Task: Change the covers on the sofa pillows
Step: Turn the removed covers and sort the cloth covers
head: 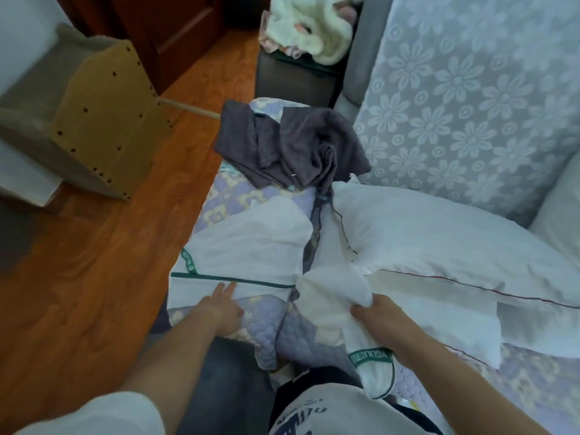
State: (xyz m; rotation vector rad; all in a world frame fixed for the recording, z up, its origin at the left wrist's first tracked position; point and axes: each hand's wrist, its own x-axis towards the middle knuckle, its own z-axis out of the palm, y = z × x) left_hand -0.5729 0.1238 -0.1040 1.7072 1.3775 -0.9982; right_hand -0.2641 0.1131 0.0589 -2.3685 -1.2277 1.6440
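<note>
A white pillow cover with green piping (248,246) lies spread on the sofa seat in front of me. My left hand (219,304) reaches to its near edge, fingers straight, tips touching the green trim. My right hand (381,315) grips a bunched end of the same white cover, whose green-banded corner hangs below my wrist. A bare white pillow with dark red piping (439,243) lies on the seat to the right, partly under the bunched cloth. A crumpled dark grey cover (292,146) sits further back on the seat.
The sofa seat wears a purple quilted pad (295,337); its backrest has a floral lace throw (464,98). A dark stool with cream fabric (301,67) stands beyond. A cardboard box (103,117) sits on the wooden floor (94,277) at left.
</note>
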